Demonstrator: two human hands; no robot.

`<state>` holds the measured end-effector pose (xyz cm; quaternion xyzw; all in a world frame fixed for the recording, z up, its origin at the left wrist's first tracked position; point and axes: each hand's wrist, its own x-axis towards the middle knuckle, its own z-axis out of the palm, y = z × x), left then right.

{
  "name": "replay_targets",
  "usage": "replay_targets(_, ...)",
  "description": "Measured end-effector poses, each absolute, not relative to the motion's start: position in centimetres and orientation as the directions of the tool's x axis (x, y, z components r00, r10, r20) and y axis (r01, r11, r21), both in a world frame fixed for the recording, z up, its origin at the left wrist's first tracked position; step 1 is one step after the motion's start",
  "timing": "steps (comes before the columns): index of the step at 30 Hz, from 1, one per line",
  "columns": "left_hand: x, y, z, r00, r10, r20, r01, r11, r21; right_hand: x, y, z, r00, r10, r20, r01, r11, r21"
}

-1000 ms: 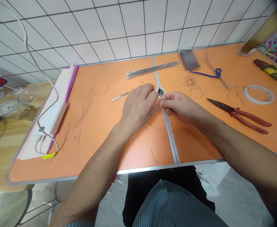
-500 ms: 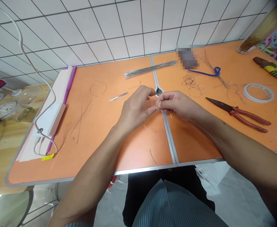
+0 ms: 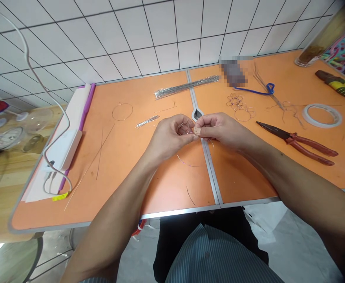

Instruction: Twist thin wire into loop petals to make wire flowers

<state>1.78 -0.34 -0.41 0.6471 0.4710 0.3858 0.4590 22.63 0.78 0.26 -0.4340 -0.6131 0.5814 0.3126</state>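
Thin looped wire (image 3: 184,127) is pinched between both my hands above the table's centre seam. My left hand (image 3: 172,135) is closed on it, thumb and fingers curled round small loops. Fingertip to fingertip with it, my right hand (image 3: 216,126) also pinches the wire. A long curved strand (image 3: 190,165) hangs below the hands, and a short end shows under the right fingers. The exact spot gripped is hidden by the fingertips. Right of my hands lie small flower-shaped wire loops (image 3: 236,101).
Red-handled pliers (image 3: 297,143), a tape roll (image 3: 306,122) and a yellow-black cutter (image 3: 340,86) lie at right. Wire bundles (image 3: 187,87) are at the back, a wire ring (image 3: 122,112) at left. A white power strip (image 3: 63,151) stands left; a glass (image 3: 310,55) back right.
The left hand's fingers have curled inward and down toward the right fingertips, and the small loops now show inside them. The right hand has barely moved.
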Motion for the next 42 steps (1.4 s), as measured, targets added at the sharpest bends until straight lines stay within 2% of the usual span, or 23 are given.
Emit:
replay_targets(6,1.5,-0.3,0.0,0.278,0.960,0.024,0.228,-0.091,0.969,22.8,0.9,-0.1,-0.448,0.890,-0.092,0.198,-0.002,-0.980)
replay_targets(13,0.5,-0.1,0.9,0.371,0.928,-0.039,0.225,-0.049,0.973,22.6,0.5,0.7,-0.379,0.923,-0.066,0.261,0.038,-0.965)
replay_targets(17,0.5,-0.3,1.0,0.352,0.934,-0.057,0.225,-0.025,0.974,22.4,0.2,0.9,-0.367,0.930,-0.014,0.318,0.111,-0.941)
replay_targets(26,0.5,0.2,0.1,0.316,0.946,-0.071,0.159,0.021,0.987,22.3,0.3,0.8,-0.321,0.947,0.010,0.442,0.159,-0.883)
replay_targets(31,0.4,0.2,-0.1,0.305,0.950,-0.070,0.111,0.037,0.993,22.3,0.3,0.1,-0.305,0.943,0.135,0.530,0.286,-0.798)
replay_targets(34,0.5,0.2,-0.1,0.290,0.955,-0.064,0.104,0.036,0.994,22.3,0.3,-0.6,-0.333,0.899,0.284,0.549,0.430,-0.717)
replay_targets(38,0.7,0.1,-0.1,0.268,0.962,-0.052,0.094,0.028,0.995,22.0,0.2,-1.5,-0.378,0.794,0.475,0.628,0.598,-0.499)
replay_targets(42,1.0,0.0,-0.1,0.228,0.972,-0.057,0.088,0.037,0.995,21.8,0.0,-1.9,-0.412,0.761,0.501,0.741,0.600,-0.302)
